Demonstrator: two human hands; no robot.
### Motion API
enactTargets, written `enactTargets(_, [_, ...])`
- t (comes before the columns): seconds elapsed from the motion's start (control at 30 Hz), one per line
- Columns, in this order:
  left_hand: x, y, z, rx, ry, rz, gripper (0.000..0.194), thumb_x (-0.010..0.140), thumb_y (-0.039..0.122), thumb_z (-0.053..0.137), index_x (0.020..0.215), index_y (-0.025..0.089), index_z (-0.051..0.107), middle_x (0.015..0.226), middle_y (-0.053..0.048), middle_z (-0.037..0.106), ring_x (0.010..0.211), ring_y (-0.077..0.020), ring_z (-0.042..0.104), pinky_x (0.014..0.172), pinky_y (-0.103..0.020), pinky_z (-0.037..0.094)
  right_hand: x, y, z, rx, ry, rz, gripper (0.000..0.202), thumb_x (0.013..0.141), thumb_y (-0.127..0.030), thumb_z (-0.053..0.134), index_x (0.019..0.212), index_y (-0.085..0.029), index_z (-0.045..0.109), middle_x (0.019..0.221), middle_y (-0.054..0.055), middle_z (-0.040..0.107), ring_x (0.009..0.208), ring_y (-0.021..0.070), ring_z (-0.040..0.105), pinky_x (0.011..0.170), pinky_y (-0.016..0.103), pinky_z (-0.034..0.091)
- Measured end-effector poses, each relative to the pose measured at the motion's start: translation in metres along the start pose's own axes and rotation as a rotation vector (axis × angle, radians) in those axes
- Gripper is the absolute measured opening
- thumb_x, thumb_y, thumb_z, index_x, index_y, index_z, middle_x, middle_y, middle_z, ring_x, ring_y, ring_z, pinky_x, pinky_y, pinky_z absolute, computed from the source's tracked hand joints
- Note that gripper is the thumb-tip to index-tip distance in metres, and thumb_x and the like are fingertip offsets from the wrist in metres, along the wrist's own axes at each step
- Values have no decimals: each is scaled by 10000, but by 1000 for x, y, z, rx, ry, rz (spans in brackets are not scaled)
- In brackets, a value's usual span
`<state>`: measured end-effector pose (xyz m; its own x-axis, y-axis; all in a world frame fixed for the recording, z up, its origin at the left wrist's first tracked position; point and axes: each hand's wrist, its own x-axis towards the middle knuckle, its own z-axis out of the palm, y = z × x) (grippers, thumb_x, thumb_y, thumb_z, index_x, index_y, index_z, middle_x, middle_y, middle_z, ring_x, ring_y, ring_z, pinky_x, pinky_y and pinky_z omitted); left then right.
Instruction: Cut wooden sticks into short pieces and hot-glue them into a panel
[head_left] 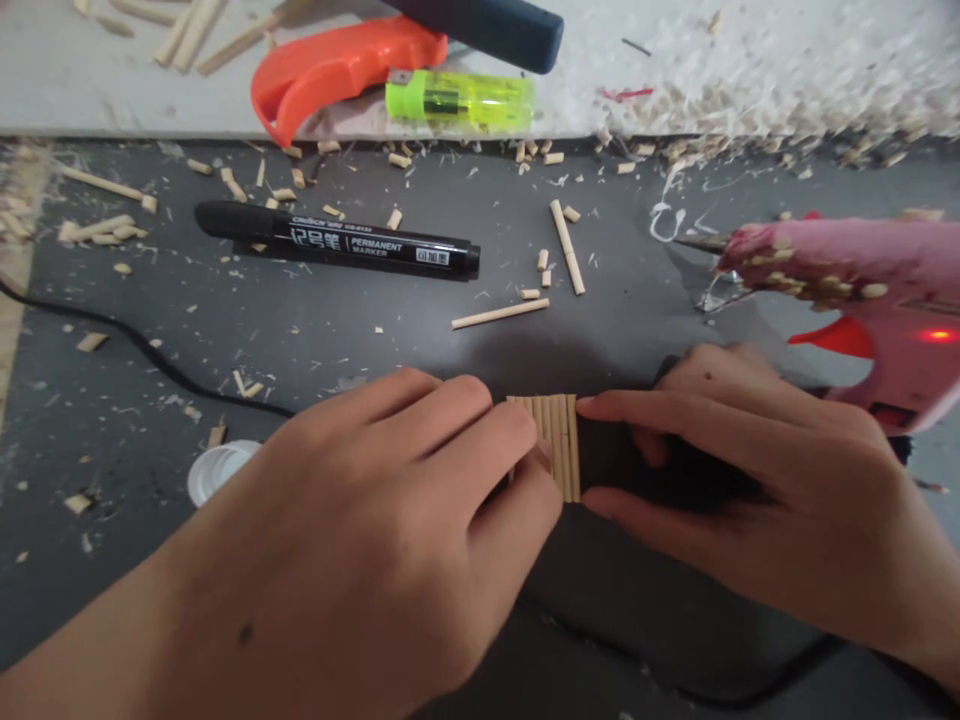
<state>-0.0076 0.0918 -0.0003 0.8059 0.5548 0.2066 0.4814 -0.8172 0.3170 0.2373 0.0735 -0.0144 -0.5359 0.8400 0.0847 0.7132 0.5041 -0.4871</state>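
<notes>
A small panel of thin wooden sticks (564, 448), laid side by side, stands between my hands at the middle of the view. My left hand (420, 500) has its fingers closed on the panel's left part and covers that side. At the panel's right edge, my right hand (765, 470) touches the upper and lower corners with forefinger and thumb, holding the edge between them. The undersides of my left fingers are hidden.
A pink glue gun (885, 270) with a lit red light lies at the right. A black marker (337, 240), green lighter (461, 100), orange-handled tool (345, 65), clear cap (221, 468), black cable (150, 350) and scattered stick pieces (566, 247) surround the hands.
</notes>
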Motion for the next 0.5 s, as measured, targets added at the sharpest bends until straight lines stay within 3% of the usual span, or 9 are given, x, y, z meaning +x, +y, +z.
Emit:
enactTargets(0.2, [0, 5, 2, 30, 46, -53, 276, 900, 87, 505, 940, 156, 769, 929, -82, 753, 721, -242, 672, 567, -397, 520, 0, 1, 0, 33, 8, 12, 230, 930, -344, 656, 1139, -250, 657, 727, 3, 554, 709, 191, 526, 660, 374, 439])
enactTargets(0.37, [-2, 8, 1, 89, 144, 4, 260, 918, 115, 515, 856, 150, 766, 769, -58, 721, 624, -204, 628, 498, -345, 474, -2, 3, 1, 65, 11, 7, 226, 934, -349, 664, 1139, -252, 657, 718, -1, 567, 720, 184, 523, 651, 367, 446])
enactTargets(0.5, [-1, 8, 1, 104, 156, 12, 305, 910, 73, 486, 813, 157, 763, 701, -42, 692, 609, -200, 620, 491, -334, 458, 0, 3, 0, 74, 0, 8, 230, 941, -376, 653, 1135, -252, 659, 687, -7, 569, 709, 187, 516, 641, 366, 435])
